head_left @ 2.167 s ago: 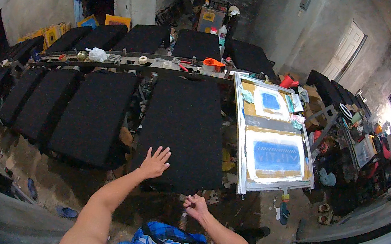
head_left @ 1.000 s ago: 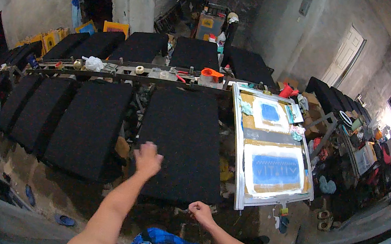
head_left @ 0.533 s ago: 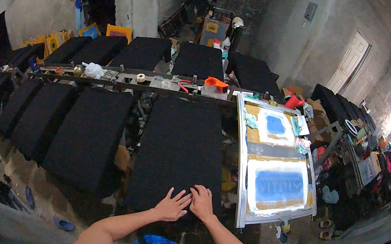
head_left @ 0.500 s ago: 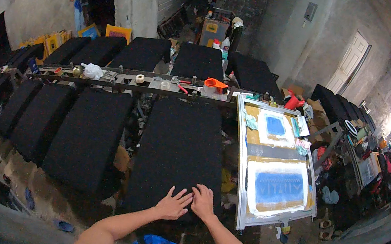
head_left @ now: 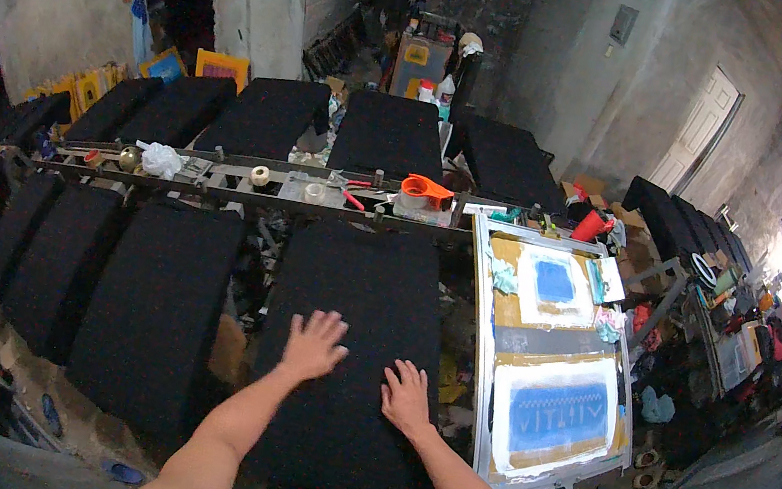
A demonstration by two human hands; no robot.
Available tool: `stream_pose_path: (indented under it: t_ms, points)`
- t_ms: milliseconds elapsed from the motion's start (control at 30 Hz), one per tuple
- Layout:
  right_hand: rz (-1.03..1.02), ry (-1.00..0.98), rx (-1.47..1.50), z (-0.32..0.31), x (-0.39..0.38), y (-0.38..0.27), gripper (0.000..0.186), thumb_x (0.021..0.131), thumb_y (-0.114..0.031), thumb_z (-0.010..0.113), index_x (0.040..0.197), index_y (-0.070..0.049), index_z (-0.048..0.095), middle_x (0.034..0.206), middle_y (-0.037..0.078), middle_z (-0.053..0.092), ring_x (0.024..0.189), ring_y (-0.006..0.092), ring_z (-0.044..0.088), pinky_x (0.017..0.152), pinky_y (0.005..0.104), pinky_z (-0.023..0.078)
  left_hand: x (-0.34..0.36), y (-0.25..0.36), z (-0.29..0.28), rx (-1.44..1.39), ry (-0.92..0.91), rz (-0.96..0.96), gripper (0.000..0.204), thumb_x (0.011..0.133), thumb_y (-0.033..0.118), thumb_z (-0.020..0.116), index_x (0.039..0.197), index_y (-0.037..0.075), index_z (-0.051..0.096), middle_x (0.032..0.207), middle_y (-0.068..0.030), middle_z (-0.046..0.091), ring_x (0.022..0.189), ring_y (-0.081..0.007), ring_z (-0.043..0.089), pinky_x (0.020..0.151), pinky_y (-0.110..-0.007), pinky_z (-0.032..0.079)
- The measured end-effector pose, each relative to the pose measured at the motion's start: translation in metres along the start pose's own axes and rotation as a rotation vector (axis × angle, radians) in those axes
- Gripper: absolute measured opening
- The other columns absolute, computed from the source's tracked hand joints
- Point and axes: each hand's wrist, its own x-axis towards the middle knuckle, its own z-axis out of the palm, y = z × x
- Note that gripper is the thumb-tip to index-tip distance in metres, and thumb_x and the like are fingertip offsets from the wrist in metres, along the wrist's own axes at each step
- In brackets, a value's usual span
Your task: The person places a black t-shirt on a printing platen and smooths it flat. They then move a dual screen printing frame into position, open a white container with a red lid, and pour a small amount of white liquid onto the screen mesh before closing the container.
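In front of me lies a long board covered in black cloth (head_left: 356, 275). My left hand (head_left: 315, 347), fingers spread, is over the middle left of the cloth. Lower and to the right, my right hand (head_left: 406, 397) is on or just above the same cloth, its fingers apart and slightly bent. Neither hand holds anything. To the right of this board rests a silk-screen frame (head_left: 478, 359) with a pale metal rim, tilted slightly. Its mesh carries two blue panels bordered in white, the lower blue panel (head_left: 555, 416) bearing a pattern.
More black-covered boards (head_left: 155, 300) stand in rows to the left and beyond a metal rail (head_left: 258, 186). On the rail sit an orange scoop-like tool (head_left: 426, 189), a tape roll (head_left: 260, 172) and a white plastic bag (head_left: 160, 159). A cluttered table (head_left: 720, 344) stands at right.
My hands, close together near the board's front before, have moved apart. The left went forward and left; the right shifted slightly. The view has tilted a little.
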Motion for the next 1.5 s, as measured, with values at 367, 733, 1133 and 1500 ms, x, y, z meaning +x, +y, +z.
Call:
stream_pose_path:
  t_ms: [367, 733, 1133, 1500]
  points:
    - [-0.476, -0.363, -0.052, -0.005, 0.069, 0.012, 0.057, 0.105, -0.05, 0.039, 0.154, -0.021, 0.043, 0.164, 0.008, 0.032, 0.152, 0.03, 0.027, 0.122, 0.0583, 0.019, -0.049, 0.003, -0.027, 0.119, -0.097, -0.213, 0.066, 0.101, 0.041, 0.048, 0.154, 0.004, 0.036, 0.165, -0.0181, 0.025, 0.151, -0.0408, 0.024, 0.114, -0.073, 0.02]
    - [-0.362, -0.339, -0.193, 0.028, 0.223, 0.067, 0.065, 0.104, -0.059, 0.031, 0.159, -0.025, 0.033, 0.167, 0.003, 0.025, 0.155, 0.0299, 0.018, 0.122, 0.0632, 0.014, 0.098, -0.005, -0.008, -0.061, -0.01, -0.015, 0.054, 0.103, 0.04, 0.045, 0.152, 0.02, 0.045, 0.163, -0.0046, 0.032, 0.15, -0.0357, 0.028, 0.115, -0.072, 0.019]
    - [0.359, -0.304, -0.124, 0.034, 0.331, 0.078, 0.088, 0.09, -0.08, 0.038, 0.159, -0.026, 0.033, 0.168, 0.011, 0.021, 0.156, 0.0373, 0.011, 0.119, 0.0691, 0.006, 0.224, -0.08, -0.014, -0.086, -0.083, -0.509, 0.084, 0.094, 0.072, 0.043, 0.16, 0.022, 0.03, 0.169, -0.0117, 0.013, 0.154, -0.0462, 0.007, 0.113, -0.078, 0.006]
    - [0.625, -0.216, -0.084, 0.012, 0.246, 0.045, 0.1, 0.085, -0.085, 0.042, 0.162, -0.023, 0.026, 0.17, 0.016, 0.01, 0.156, 0.0417, 0.004, 0.119, 0.0696, 0.009, 0.133, -0.044, -0.038, -0.139, -0.153, -0.735, 0.101, 0.09, 0.076, 0.047, 0.162, 0.012, 0.02, 0.168, -0.0257, 0.001, 0.153, -0.0509, -0.003, 0.112, -0.078, 0.003]
